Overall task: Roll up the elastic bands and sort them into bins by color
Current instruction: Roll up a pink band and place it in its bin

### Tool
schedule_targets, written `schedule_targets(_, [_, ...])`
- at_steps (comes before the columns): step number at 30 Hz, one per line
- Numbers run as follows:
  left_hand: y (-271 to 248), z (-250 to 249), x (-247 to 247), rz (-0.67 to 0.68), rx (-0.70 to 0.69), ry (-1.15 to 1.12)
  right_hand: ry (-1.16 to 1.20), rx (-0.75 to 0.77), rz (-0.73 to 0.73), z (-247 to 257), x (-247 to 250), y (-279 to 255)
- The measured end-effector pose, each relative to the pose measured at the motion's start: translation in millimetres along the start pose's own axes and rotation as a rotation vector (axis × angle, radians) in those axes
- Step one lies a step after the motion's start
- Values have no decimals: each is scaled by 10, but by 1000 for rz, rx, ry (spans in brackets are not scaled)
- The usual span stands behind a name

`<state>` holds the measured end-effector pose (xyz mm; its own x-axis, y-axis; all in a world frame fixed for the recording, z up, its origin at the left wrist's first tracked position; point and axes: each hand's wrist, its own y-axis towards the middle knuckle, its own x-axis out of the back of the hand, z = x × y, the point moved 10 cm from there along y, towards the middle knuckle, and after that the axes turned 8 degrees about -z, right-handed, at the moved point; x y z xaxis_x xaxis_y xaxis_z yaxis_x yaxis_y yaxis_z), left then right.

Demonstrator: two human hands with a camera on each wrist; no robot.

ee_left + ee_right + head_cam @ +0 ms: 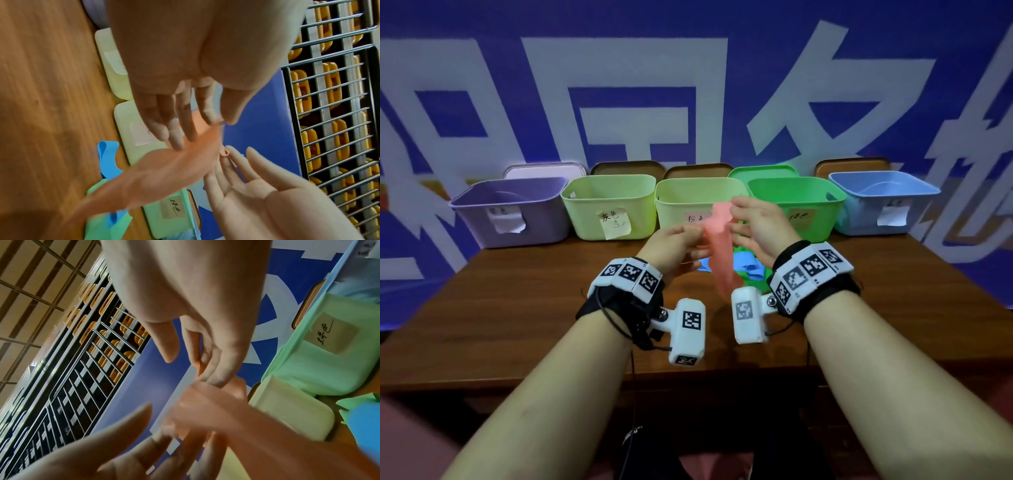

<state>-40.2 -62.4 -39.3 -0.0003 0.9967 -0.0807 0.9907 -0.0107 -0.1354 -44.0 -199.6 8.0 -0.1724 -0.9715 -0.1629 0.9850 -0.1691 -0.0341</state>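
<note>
A brown wood-grain tabletop (pixel 517 308) fills the middle of the head view. Behind it hangs a blue banner (pixel 722 20) printed with large white characters. Leaning against the banner stand several lids: a pale lilac lid (pixel 544 170) at the left, two brown lids (pixel 627 167) side by side toward the middle, a green lid (pixel 763 170), and another brown lid (pixel 851 164) at the right. In the left wrist view a dark wire rack (pixel 333 97) holds rows of yellow-orange objects; what they are cannot be told. Thin black cables (pixel 633 394) hang down in front of the tabletop's near edge
</note>
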Motion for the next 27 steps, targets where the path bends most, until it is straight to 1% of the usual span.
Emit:
schedule_targets(3, [-20,15,14,-29,-10,-45,-38,-23,69,-73,-104,-78])
schedule_targets(6, [-7,-20,75,-94,-69,-17,-154,23,107,-97,-197,-119])
schedule_targets(9, [45,-13,103,-87,-108,26,-195,58,75,-128,-170,-65])
schedule_targets(12, [72,-11,198,-145,-120,89,-214,62,46,-177,-126,-11])
schedule_targets(14, [106,12,236,-172,-115,55,-228,64,24,-213,-90,25])
schedule_targets(18, [156,26,297,-221,-137,7,-216,61,-42,-314,23,138])
schedule_targets(22, [204,-26,392,-262,-164,-33,-236,68,-189,-415,259,296])
schedule_targets(24, [238,-58,458,-282,-183,-30,-243,44,-261,-502,384,374])
schedule_targets(27, [280,-81,527,-296,-188,-41,-230,-7,-312,-627,475,436])
